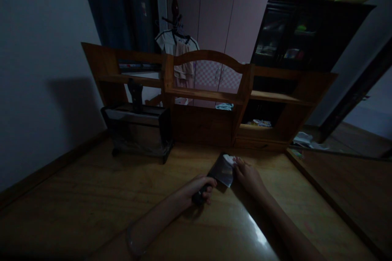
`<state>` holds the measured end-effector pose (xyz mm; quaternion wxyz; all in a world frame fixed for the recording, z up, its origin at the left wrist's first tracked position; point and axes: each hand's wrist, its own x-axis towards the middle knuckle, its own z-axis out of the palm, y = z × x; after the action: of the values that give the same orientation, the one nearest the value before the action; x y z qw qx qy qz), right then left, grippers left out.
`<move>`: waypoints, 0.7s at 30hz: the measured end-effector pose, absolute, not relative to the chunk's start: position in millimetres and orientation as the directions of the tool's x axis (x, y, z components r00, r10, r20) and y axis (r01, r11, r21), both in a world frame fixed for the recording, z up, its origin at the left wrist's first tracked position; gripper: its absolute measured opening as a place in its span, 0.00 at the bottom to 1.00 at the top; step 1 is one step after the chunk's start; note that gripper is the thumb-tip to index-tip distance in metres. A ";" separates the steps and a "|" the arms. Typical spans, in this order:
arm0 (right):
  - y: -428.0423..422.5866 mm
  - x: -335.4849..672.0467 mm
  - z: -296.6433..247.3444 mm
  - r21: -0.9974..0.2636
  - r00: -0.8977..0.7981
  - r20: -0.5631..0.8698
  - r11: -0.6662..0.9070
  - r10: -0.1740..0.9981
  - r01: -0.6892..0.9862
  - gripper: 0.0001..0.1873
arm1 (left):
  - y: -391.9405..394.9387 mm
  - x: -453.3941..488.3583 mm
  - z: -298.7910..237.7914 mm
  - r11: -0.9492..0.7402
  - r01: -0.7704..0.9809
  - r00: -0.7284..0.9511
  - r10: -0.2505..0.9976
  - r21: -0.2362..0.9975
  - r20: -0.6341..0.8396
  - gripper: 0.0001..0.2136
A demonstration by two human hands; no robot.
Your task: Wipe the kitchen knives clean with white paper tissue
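My left hand (198, 189) is closed round the dark handle of a cleaver (223, 169), whose wide blade points away from me over the wooden tabletop (92, 195). My right hand (248, 176) sits just right of the blade, fingers pinched on a small white thing (230, 160), perhaps a cloth or tissue, pressed against the blade's far corner. The room is dim and the white thing is too small to name for sure.
A dark rack (137, 128) stands at the back left of the table. A wooden shelf unit (211, 98) runs along the far edge. Behind it are a pink wardrobe (220, 16) and a dark cabinet (294, 32). A second wooden surface (346, 187) lies to the right.
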<state>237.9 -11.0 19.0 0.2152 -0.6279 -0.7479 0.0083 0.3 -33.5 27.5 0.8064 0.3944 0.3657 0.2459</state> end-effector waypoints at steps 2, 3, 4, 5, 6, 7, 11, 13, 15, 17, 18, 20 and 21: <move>-14.1 235.0 22.4 -0.246 -0.114 0.306 0.194 0.945 0.950 0.22 | -33.5 0.2 27.7 0.571 -0.110 0.613 0.683 0.813 -0.397 0.10; -15.6 233.5 24.2 -0.226 -0.114 0.303 0.187 0.946 0.956 0.22 | -33.4 0.2 27.5 0.576 -0.111 0.616 0.680 0.810 -0.399 0.10; -17.1 232.0 26.1 -0.207 -0.114 0.301 0.181 0.947 0.961 0.22 | -33.2 0.2 27.1 0.580 -0.110 0.619 0.675 0.807 -0.402 0.10; -18.5 230.6 27.9 -0.192 -0.118 0.301 0.181 0.946 0.965 0.22 | -32.9 0.2 26.5 0.582 -0.110 0.620 0.674 0.806 -0.402 0.10; -20.0 229.3 29.7 -0.182 -0.124 0.302 0.185 0.945 0.966 0.22 | -32.5 0.3 25.7 0.583 -0.110 0.618 0.674 0.805 -0.404 0.10; -21.4 228.2 31.4 -0.176 -0.134 0.303 0.193 0.944 0.965 0.22 | -32.0 0.3 24.7 0.584 -0.107 0.613 0.676 0.805 -0.409 0.10; -27.1 223.4 38.0 -0.198 -0.168 0.300 0.233 0.939 0.952 0.22 | -30.4 0.1 20.4 0.591 -0.104 0.588 0.685 0.800 -0.430 0.10; -29.9 220.6 41.0 -0.238 -0.192 0.294 0.267 0.936 0.934 0.21 | -30.3 -0.2 19.0 0.593 -0.128 0.602 0.684 0.795 -0.413 0.10; -32.7 217.6 43.8 -0.290 -0.225 0.288 0.309 0.931 0.906 0.21 | -30.7 -0.5 18.6 0.592 -0.149 0.621 0.679 0.792 -0.392 0.09; -35.6 214.6 46.1 -0.337 -0.257 0.280 0.346 0.925 0.876 0.21 | -31.2 -0.5 19.0 0.587 -0.154 0.625 0.680 0.794 -0.382 0.08; -36.9 213.2 46.8 -0.357 -0.273 0.277 0.362 0.921 0.861 0.21 | -31.4 -0.4 19.4 0.585 -0.152 0.627 0.680 0.796 -0.380 0.08; -39.0 210.8 47.2 -0.395 -0.298 0.277 0.391 0.913 0.831 0.21 | -31.6 -0.1 20.1 0.582 -0.150 0.623 0.683 0.799 -0.380 0.08; -39.7 209.8 46.9 -0.414 -0.307 0.280 0.403 0.910 0.816 0.21 | -31.5 0.1 20.4 0.581 -0.148 0.621 0.685 0.800 -0.382 0.08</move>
<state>209.8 -39.7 46.9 0.2393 -0.5376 -0.8027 0.0973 0.1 -31.5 20.4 0.8162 0.3801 0.3526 0.2552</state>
